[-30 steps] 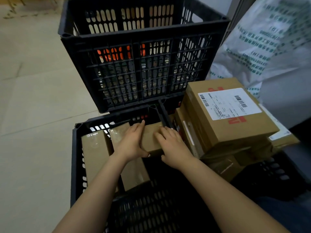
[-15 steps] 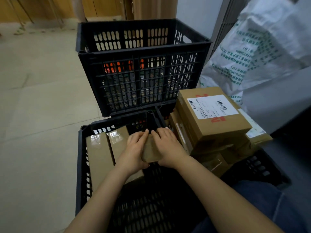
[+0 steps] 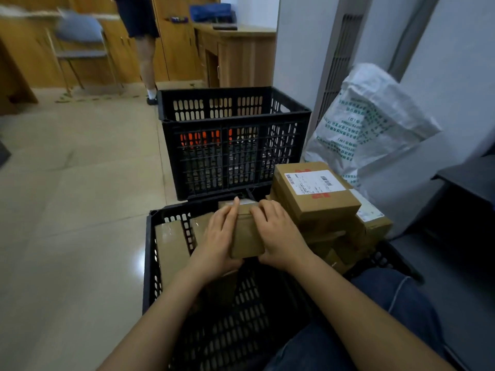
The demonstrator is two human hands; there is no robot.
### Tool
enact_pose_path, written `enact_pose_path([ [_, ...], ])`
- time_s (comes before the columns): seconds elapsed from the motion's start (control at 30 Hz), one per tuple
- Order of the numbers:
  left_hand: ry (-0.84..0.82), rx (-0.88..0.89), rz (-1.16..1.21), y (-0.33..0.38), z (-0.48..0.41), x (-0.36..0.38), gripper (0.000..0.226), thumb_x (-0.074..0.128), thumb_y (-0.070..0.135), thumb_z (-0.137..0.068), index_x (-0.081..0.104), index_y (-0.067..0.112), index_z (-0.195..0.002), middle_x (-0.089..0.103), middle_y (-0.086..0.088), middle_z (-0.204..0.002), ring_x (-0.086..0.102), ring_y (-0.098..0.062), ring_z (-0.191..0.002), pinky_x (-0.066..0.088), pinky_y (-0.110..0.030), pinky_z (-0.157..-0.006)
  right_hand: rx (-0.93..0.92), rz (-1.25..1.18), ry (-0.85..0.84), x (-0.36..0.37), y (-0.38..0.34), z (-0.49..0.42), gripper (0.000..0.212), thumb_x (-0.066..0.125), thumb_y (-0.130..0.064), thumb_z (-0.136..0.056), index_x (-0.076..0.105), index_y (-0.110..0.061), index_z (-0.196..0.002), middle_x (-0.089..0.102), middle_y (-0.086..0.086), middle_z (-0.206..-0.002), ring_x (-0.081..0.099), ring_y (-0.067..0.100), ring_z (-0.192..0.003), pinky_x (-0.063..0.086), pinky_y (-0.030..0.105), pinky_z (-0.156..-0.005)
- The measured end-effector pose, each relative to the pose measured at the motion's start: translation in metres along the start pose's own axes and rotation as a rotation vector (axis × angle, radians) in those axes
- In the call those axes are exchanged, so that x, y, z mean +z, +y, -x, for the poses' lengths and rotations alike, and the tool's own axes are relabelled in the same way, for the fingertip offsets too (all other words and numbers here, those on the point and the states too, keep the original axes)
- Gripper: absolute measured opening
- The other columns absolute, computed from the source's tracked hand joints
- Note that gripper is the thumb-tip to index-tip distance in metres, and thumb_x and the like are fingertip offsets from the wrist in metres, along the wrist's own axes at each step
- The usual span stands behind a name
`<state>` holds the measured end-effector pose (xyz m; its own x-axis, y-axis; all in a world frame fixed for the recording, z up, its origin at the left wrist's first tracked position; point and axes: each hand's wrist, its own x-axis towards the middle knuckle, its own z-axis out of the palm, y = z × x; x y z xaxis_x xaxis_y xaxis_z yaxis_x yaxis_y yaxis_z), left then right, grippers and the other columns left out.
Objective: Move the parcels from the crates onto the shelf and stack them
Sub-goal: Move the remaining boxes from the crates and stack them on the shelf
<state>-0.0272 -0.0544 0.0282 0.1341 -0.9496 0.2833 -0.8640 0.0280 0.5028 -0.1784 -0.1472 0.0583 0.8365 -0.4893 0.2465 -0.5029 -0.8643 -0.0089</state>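
A small brown cardboard parcel [image 3: 246, 236] is clasped between both hands above the near black crate [image 3: 150, 263]. My left hand [image 3: 218, 239] presses its left side and my right hand [image 3: 278, 236] its right side. Two flat brown parcels [image 3: 171, 245] stand on edge along the crate's left wall. To the right, a pile of cardboard boxes [image 3: 318, 207] rises from another crate; the top one bears a white shipping label. No shelf is visible.
A taller black crate [image 3: 233, 145] with goods inside stands just behind. A white printed sack [image 3: 375, 129] leans against the wall on the right. A person's legs [image 3: 147, 62], a chair and wooden cabinets are far back. Tiled floor lies to the left.
Both hands closed around the small parcel and lifted it up out of the near crate. The view has tilted upward, showing the room behind.
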Motion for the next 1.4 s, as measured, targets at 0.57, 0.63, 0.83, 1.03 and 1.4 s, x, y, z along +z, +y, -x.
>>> enact_pose_path([
  [0.57, 0.178, 0.504, -0.194, 0.118, -0.061, -0.040, 0.125, 0.079, 0.046, -0.055, 0.006, 0.014, -0.151, 0.028, -0.004, -0.140, 0.023, -0.023, -0.137, -0.011, -0.039, -0.118, 0.044, 0.089, 0.331, -0.137, 0.076, 0.104, 0.095, 0.076, -0.035, -0.060, 0.032, -0.010, -0.139, 0.032, 0.009, -0.137, 0.034, 0.031, -0.127, 0.036, 0.044, -0.107],
  [0.63, 0.213, 0.571, -0.232, 0.141, -0.073, -0.034, 0.123, 0.079, 0.048, -0.049, 0.015, 0.014, -0.148, 0.030, -0.005, -0.134, 0.026, -0.024, -0.132, -0.008, -0.043, -0.117, 0.054, 0.081, 0.354, -0.149, 0.085, 0.120, 0.092, 0.072, -0.034, -0.062, 0.032, -0.009, -0.141, 0.034, 0.011, -0.138, 0.035, 0.032, -0.129, 0.027, 0.041, -0.113],
  [0.83, 0.303, 0.769, -0.187, 0.222, -0.102, -0.008, 0.107, 0.069, 0.050, -0.048, 0.029, 0.015, -0.140, 0.037, -0.008, -0.128, 0.037, -0.030, -0.123, 0.003, -0.052, -0.116, 0.111, 0.131, 0.418, -0.185, 0.104, 0.169, 0.095, 0.071, -0.038, -0.061, 0.031, -0.008, -0.142, 0.039, 0.013, -0.139, 0.036, 0.031, -0.131, 0.022, 0.045, -0.116],
  [1.03, 0.315, 0.892, -0.109, 0.290, -0.122, 0.020, 0.114, 0.080, 0.039, -0.048, 0.025, 0.015, -0.144, 0.033, -0.006, -0.135, 0.034, -0.030, -0.126, 0.008, -0.054, -0.115, 0.304, 0.207, 0.438, -0.226, 0.126, 0.242, 0.095, 0.076, -0.035, -0.061, 0.030, -0.013, -0.141, 0.033, 0.008, -0.140, 0.033, 0.026, -0.131, 0.029, 0.038, -0.112],
  [1.4, 0.206, 1.175, 0.233, 0.452, -0.108, 0.072, 0.105, 0.081, 0.025, -0.050, 0.031, 0.010, -0.141, 0.033, -0.011, -0.135, 0.033, -0.034, -0.128, 0.023, -0.056, -0.113, 0.519, 0.446, 0.400, -0.303, 0.122, 0.395, 0.101, 0.081, -0.035, -0.060, 0.030, -0.006, -0.143, 0.033, 0.010, -0.148, 0.026, 0.027, -0.142, 0.017, 0.053, -0.117],
])
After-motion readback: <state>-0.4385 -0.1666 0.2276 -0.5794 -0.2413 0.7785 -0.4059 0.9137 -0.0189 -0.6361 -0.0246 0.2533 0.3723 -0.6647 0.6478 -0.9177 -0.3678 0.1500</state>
